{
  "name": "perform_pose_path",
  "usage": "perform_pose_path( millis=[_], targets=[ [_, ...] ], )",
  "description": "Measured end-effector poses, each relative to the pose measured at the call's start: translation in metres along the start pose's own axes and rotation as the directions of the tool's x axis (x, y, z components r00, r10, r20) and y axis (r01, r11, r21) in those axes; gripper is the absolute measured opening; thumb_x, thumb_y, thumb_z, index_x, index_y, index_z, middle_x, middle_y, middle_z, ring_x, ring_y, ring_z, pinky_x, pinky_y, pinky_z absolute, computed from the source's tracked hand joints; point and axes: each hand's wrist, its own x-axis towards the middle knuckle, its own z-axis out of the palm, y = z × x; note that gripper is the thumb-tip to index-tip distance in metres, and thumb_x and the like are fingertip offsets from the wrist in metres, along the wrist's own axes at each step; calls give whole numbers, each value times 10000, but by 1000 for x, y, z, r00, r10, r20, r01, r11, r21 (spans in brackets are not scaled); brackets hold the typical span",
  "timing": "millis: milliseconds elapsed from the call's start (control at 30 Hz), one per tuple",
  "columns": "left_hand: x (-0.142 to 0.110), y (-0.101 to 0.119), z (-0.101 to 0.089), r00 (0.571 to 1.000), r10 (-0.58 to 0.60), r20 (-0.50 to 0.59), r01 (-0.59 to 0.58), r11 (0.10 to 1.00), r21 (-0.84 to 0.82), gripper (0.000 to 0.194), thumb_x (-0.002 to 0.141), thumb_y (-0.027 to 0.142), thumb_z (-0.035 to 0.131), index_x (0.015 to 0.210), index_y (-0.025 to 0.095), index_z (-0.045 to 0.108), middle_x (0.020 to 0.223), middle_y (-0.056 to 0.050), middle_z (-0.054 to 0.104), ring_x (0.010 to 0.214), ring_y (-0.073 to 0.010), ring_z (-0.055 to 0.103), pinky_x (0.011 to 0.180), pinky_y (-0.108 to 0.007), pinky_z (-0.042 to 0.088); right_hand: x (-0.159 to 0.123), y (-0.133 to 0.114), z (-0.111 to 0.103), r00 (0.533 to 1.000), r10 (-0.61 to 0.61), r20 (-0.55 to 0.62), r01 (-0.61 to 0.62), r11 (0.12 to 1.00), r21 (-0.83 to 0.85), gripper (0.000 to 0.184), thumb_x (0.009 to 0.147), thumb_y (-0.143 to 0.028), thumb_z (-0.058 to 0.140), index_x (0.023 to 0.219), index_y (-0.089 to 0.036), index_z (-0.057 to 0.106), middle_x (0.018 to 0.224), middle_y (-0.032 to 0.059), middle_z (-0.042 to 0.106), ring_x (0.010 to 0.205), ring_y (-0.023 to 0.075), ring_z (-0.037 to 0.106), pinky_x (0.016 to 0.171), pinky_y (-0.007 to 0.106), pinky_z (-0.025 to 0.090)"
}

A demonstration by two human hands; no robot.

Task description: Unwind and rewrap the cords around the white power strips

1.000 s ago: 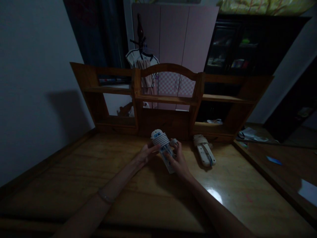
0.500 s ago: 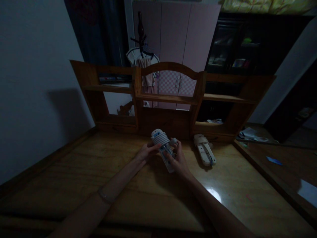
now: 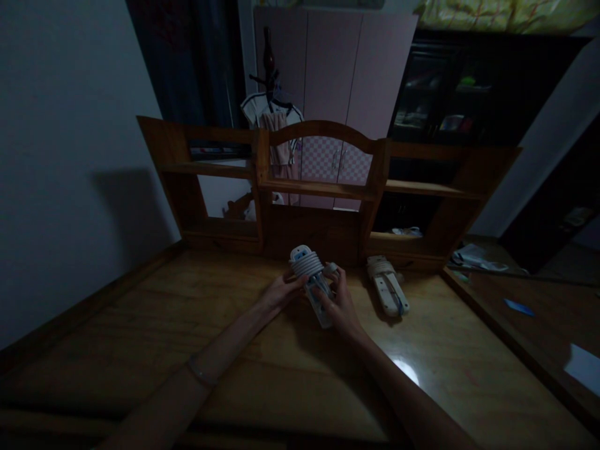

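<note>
Between my hands is a white power strip (image 3: 322,312), tilted, its cord (image 3: 307,264) wound in several turns round its upper part. My left hand (image 3: 284,292) grips it from the left, thumb against the coils. On the other side my right hand (image 3: 342,307) is closed round the strip's middle, with the thumb across its face. The plug (image 3: 330,268) shows by the right fingertips. A second power strip (image 3: 389,290), cream-coloured and also wrapped in its cord, lies on the desk to the right of my right hand.
A wooden desk (image 3: 225,369) spreads below my hands. Along its back edge stands a wooden shelf unit (image 3: 319,186). A wall (image 3: 70,187) bounds the left side. To the right, a brown surface carries a blue card (image 3: 519,307) and white paper (image 3: 584,367).
The view has shifted slightly. Both hands keep nearly the same hold on the wrapped power strip, and the second strip lies where it was.
</note>
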Motion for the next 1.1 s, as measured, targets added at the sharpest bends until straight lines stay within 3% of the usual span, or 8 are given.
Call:
perform_pose_path(
  millis=[367, 633, 867, 1100],
  targets=[
    [-4, 1, 2, 1000, 0, -21, -1, 1000, -22, 468, 624, 234, 836, 1036, 98, 662, 1035, -132, 689, 920, -241, 664, 893, -348, 496, 2, 2, 1, 999, 47, 1, -47, 999, -14, 669, 820, -334, 638, 1367, -260, 259, 1195, 78, 560, 1084, 223, 563, 949, 402, 452],
    [-1, -1, 1, 1000, 21, 3, -21, 999, -45, 439, 638, 230, 825, 1027, 109, 661, 1022, -114, 694, 943, -230, 657, 901, -328, 486, 7, 6, 0, 999, -43, -20, 40, 993, -109, 490, 797, -334, 647, 1247, -229, 485, 1209, 75, 539, 1136, 244, 512, 1006, 421, 405],
    [0, -5, -1, 998, -9, 56, 11, 999, -36, 403, 737, 297, 758, 1087, 139, 636, 1135, -118, 649, 987, -209, 636, 868, -313, 510, 4, 10, 0, 999, -33, -27, 24, 960, -278, 426, 855, -383, 585, 1232, -198, 513, 1130, 96, 597, 1023, 266, 572, 937, 418, 433],
    [0, -6, 1, 999, 21, -25, -19, 997, 75, 480, 712, 341, 775, 1124, 159, 608, 1174, -130, 629, 933, -217, 656, 785, -310, 538, -2, 5, 0, 999, -44, 13, 46, 932, -359, 469, 888, -393, 534, 1310, -202, 462, 1115, 106, 605, 980, 281, 582, 867, 414, 459]
  ],
)
